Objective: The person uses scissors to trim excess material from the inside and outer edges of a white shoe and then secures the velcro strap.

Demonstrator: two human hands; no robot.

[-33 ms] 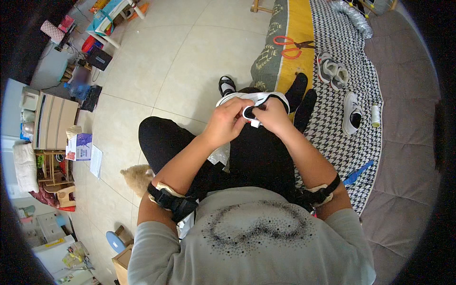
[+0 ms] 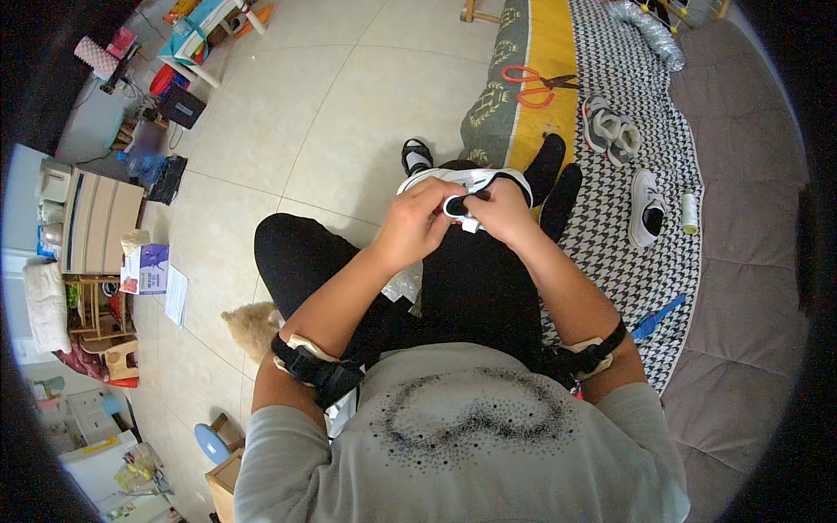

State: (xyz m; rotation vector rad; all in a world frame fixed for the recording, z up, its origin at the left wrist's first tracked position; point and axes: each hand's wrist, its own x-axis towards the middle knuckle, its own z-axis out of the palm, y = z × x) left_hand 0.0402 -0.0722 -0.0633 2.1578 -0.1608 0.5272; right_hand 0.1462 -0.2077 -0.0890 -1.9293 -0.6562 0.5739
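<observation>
Over my lap I hold a white shoe [image 2: 479, 180] with black lining, using both hands. My left hand [image 2: 418, 218] is closed on its near left side, fingers pinched at the edge. My right hand [image 2: 504, 212] grips the other side, its thumb at the dark lining. Whether anything small sits between the fingers is hidden. Just right of the shoe lie two black insoles [image 2: 545, 167] on the bed edge. A similar white shoe [image 2: 643, 209] rests farther right on the checked cloth, beside a spool of white thread [image 2: 690, 213].
On the yellow strip lie orange-handled scissors [image 2: 534, 87]. Grey-and-white sneakers [image 2: 610, 132] and a blue strap [image 2: 658, 316] are on the houndstooth cloth [image 2: 602, 253]. Something tan and furry [image 2: 251, 326] is on the floor by my left leg, near a blue stool [image 2: 211, 443].
The near part of the white shoe has shifted very slightly between my fingers. Both hands stay in nearly the same place.
</observation>
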